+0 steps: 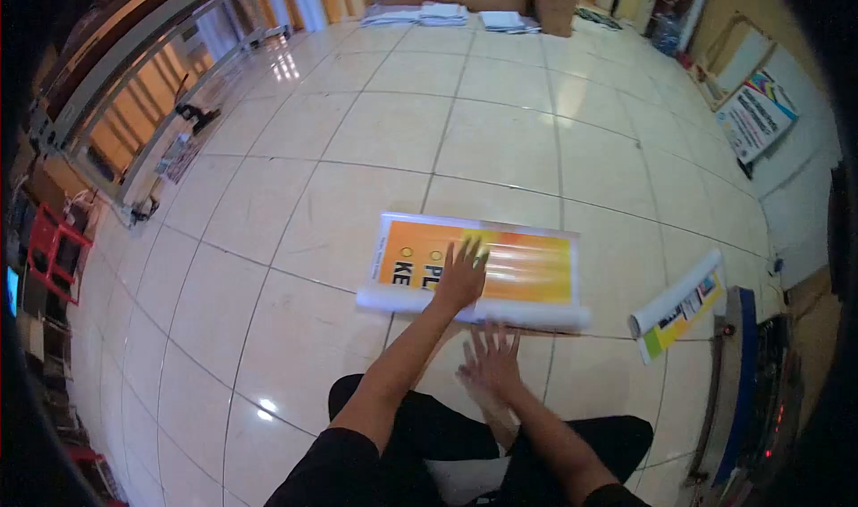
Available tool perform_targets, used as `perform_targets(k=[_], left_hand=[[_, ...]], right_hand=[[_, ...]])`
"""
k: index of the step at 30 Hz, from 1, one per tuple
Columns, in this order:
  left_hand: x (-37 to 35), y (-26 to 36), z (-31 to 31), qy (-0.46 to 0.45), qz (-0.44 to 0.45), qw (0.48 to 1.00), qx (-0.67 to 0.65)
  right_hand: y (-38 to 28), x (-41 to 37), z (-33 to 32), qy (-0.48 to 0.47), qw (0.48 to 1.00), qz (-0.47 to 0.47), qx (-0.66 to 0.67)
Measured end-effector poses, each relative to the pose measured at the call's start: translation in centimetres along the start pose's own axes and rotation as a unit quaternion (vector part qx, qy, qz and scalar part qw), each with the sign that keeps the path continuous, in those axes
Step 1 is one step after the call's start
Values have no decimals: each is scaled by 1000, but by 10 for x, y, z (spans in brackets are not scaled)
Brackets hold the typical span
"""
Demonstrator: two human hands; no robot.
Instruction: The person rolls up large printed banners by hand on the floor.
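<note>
A yellow and orange printed sheet [527,270] lies on the tiled floor, its near edge rolled into a white tube [384,301]. My left hand [463,274] rests over the print with its fingers spread, covering part of the dark lettering. Just on the near side of the roll is my right hand [493,359], fingers apart and slightly blurred by motion. Whether it touches the roll I cannot tell.
To the right lies another partly rolled print [679,306]. Beyond it stands a machine with a blue edge [739,373]. A metal frame [134,122] and a red chair [55,252] are at left. Paper stacks [444,13] sit at the back.
</note>
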State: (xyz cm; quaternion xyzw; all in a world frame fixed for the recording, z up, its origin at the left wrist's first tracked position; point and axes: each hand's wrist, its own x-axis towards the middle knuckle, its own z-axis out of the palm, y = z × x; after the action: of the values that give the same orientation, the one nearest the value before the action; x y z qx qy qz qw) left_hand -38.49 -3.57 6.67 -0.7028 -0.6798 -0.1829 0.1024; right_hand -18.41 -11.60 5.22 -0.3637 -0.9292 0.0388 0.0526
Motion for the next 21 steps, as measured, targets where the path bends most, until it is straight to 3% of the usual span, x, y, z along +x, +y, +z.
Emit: perform_targets(k=[2,3,4,5,7,9,10,11,12,13,15,16,18,19,21], left_hand=[[31,-16,-38,65,-118,982,-133],[29,-22,-58,52,-123,983,-127],[25,-30,-79,55,-131,968,-204],[21,-39,-99,59,-137,948,-281],[-14,-58,-127,32,-132,938,-318],[-65,-89,-129,33,-151,942,-299],[-91,-104,-124,34,-191,935,-297],[-112,-108,-129,23,-282,896,-344],[-125,-101,-143,41,-355,866,-350],[-136,-90,-152,37,-355,864,-355],[-157,-73,-162,131,-420,796,-416],[-165,-63,-160,129,-423,793,-420],[-177,-33,-147,205,-381,765,-478],[-175,-25,-139,171,-408,774,-453],[-167,-20,-139,133,-361,831,-402]], right_hand=[[14,60,6,29,999,-22,-16],[36,101,5,51,997,-19,-47],[63,143,31,24,999,17,-29],[76,176,10,-48,998,31,9],[98,214,1,-154,986,28,55],[95,203,3,-144,989,-16,37],[93,198,1,-128,989,-65,15],[86,183,2,-134,989,-64,10],[70,157,8,-122,991,-29,56],[52,127,14,-108,989,8,103],[7,55,14,-117,986,76,95],[-13,24,0,-142,979,106,105],[-30,-21,-3,-134,981,78,114],[-30,-30,-6,-118,984,48,125],[-14,-21,-20,-95,989,33,112]])
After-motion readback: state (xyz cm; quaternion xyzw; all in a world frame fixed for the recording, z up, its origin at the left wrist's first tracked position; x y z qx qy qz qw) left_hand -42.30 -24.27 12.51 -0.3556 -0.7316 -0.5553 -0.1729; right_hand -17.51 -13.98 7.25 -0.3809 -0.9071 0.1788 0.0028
